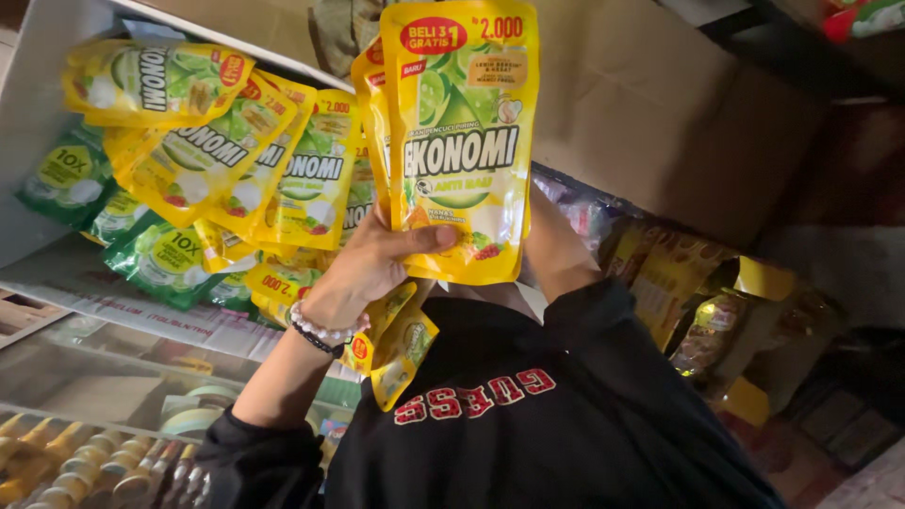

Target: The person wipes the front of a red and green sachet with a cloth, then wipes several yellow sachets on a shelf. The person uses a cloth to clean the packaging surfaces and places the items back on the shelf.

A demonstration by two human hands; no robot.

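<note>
The yellow pouch [464, 141] gripped by the left hand [372, 264] was glossy plastic film, smooth and catching light along its creases — as were the yellow pouches [236, 155] stacked on the shelf and the green pouches [160, 259] below them. Behind stood a cardboard box [650, 104], matt brown and faintly dented. The sleeve [603, 377] was soft, matt black cloth with stitched red lettering. A beaded bracelet [320, 330] at the wrist looked pearly and smooth — beside it, a dull black band.
</note>
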